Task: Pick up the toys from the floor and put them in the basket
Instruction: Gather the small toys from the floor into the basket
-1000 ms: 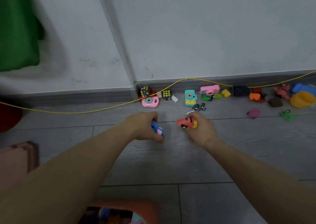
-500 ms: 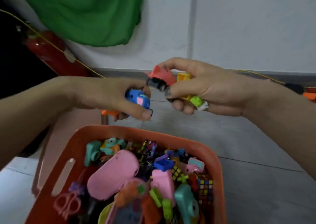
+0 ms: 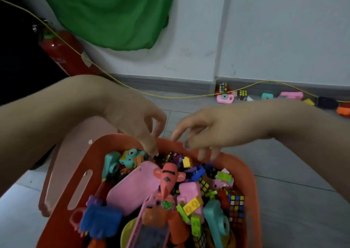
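An orange basket (image 3: 250, 183) piled with toys fills the lower middle of the view. On top of the pile lie a red toy plane (image 3: 167, 177), a yellow brick (image 3: 187, 162), a green brick (image 3: 223, 176) and a blue toy (image 3: 101, 221). My left hand (image 3: 132, 121) hovers over the basket's far rim, fingers hanging loose and empty. My right hand (image 3: 206, 134) hangs beside it over the rim, fingers spread downward, holding nothing. More toys remain on the floor by the wall: a pink camera (image 3: 225, 98), two puzzle cubes (image 3: 242, 95), a teal camera (image 3: 267, 96).
A pink stool (image 3: 62, 153) stands left of the basket. A red fire extinguisher (image 3: 64, 52) leans at the wall under a green cloth (image 3: 111, 13). A yellow cord (image 3: 170, 96) runs along the skirting. Grey floor tiles stretch to the right.
Both hands have let go of their toys over the basket. The red plane, bricks and blue toy now lie in the pile. The hands have dropped closer to the rim.
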